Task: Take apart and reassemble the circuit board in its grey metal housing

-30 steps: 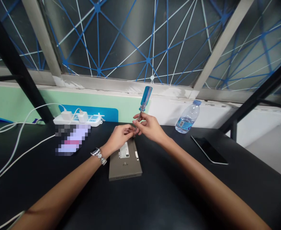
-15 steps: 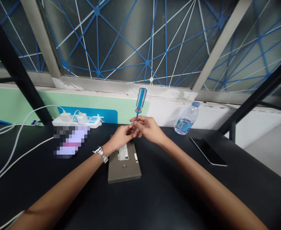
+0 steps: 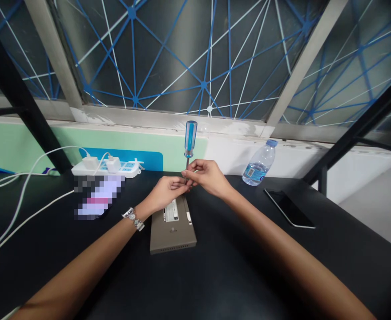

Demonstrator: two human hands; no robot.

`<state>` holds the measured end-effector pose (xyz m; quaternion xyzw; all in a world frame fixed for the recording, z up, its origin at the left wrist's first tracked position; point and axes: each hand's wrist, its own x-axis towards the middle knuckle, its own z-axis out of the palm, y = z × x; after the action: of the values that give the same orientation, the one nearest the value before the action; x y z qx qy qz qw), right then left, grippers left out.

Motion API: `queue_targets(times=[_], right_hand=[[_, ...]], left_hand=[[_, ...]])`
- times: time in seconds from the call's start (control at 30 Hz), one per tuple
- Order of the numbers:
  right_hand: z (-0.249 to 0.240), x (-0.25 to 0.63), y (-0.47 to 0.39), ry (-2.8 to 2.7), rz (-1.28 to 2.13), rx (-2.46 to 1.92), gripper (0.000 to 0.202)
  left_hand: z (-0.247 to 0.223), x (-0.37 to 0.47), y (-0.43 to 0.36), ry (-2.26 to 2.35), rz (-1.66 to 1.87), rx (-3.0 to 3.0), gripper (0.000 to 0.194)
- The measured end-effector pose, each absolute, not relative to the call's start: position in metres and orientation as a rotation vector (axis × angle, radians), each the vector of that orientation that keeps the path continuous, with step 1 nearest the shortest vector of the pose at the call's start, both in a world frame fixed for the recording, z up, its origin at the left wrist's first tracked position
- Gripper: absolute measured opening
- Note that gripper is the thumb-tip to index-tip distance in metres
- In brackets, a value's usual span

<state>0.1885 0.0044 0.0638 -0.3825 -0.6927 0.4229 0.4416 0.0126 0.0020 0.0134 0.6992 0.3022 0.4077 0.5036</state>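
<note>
A screwdriver (image 3: pixel 191 138) with a clear and blue striped handle stands nearly upright, handle on top. My right hand (image 3: pixel 206 174) pinches its metal shaft between thumb and fingers. Close against it, my left hand (image 3: pixel 168 192), wearing a silver watch (image 3: pixel 134 219) on the wrist, has its fingers pressed together around the screwdriver's lower end. Whatever those left fingers grip is hidden. Below both hands a flat grey-brown box-shaped device (image 3: pixel 178 238) lies on the black table, with a white label and a row of small vents. Its far end is covered by my hands.
To the left stands a white power strip (image 3: pixel 82 168) with plugs and trailing white cables, a blurred-out object (image 3: pixel 100 198) in front of it. A water bottle (image 3: pixel 258 164) and a dark phone-like slab (image 3: pixel 289 209) sit at right. Wall and window frame rise behind the table.
The screwdriver has become more upright, its handle swinging left. My left hand and wrist have shifted slightly left, while the right hand keeps its pinch on the shaft.
</note>
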Motion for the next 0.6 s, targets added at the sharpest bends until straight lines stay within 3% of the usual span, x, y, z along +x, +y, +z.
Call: queue_targets(times=[0.27,0.47,0.6], right_hand=[[0.072,0.192,-0.001,-1.831,1.063,-0.943,0.018],[0.074,0.184,-0.008,-1.839,1.093,-0.951,0.016],[0.069,0.178,-0.008,-1.804,1.089,-0.937,0.021]], left_hand=[[0.014,0.004,0.002,0.779,1.026,1.861,0.020],[0.011,0.011,0.008,0.690,1.051,1.882,0.017],[0.010,0.016,0.011,0.684,1.066,1.895,0.026]])
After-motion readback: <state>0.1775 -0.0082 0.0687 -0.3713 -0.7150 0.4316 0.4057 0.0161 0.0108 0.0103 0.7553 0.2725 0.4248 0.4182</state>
